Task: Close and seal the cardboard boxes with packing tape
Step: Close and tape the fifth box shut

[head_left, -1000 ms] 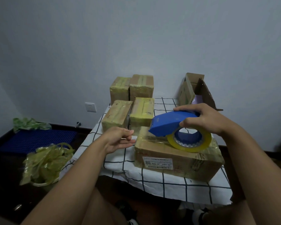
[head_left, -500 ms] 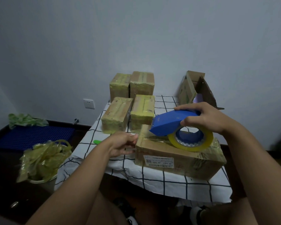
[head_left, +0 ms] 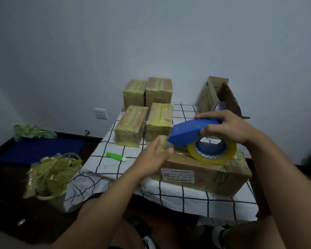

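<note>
Right hand grips blue tape dispenser, its yellow tape roll resting on the near cardboard box at the counter front edge. Left hand, blurred with fingers extended, is at the box's left end by the dispenser nose; its grip cannot be told.

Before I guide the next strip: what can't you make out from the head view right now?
- Left hand: motion-blurred, so whether it pinches the tape end is unclear.
- Front box: its top seam is covered by the tape dispenser and right hand.
- Shipping label: print too small to read.
- Open box: contents hidden by its flaps.
</note>
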